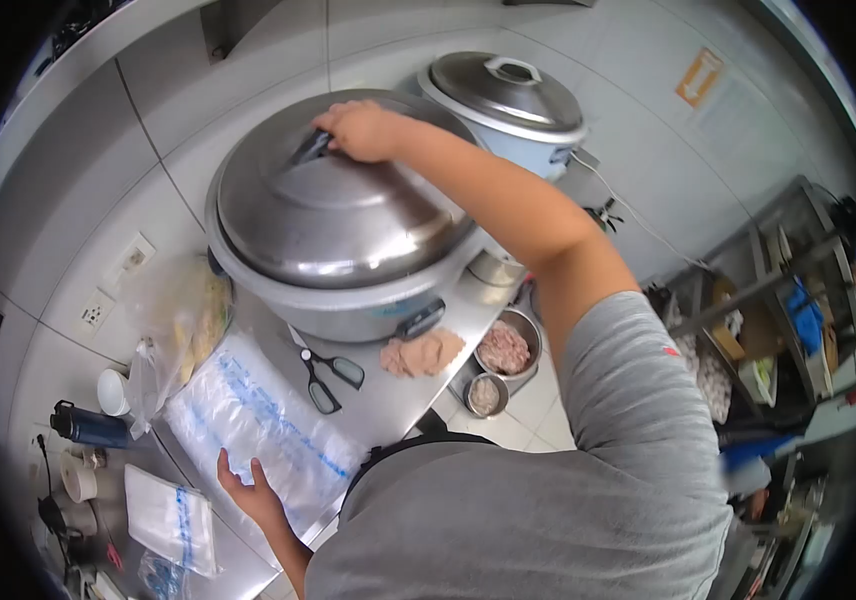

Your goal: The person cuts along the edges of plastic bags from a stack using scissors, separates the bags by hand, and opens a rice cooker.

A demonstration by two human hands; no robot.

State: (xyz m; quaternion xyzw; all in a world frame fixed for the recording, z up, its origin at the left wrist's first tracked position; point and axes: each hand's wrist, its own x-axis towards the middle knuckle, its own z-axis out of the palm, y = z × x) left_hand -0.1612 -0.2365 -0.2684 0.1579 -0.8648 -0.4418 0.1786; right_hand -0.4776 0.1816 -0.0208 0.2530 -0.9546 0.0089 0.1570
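Observation:
My right hand [360,130] is closed around the dark handle [310,146] on top of a large metal lid [348,215]. Beneath that lid is a big grey rice cooker [338,312], with the lid sitting over its rim. Lower left, my left hand [250,488] hangs over a stack of clear plastic bags [263,410] with blue print, its fingers spread and holding nothing. Scissors [323,380] with dark handles lie on the steel counter in front of the cooker. A crumpled tan cloth [423,353] rests beside them.
A second rice cooker [508,95] stands behind at the right. Bowls of raw-looking meat [504,347] sit low, right of the counter edge. At left are a filled plastic bag [193,310], a dark blue bottle [93,425] and another bag stack [170,520]. Loaded shelves [768,300] stand far right.

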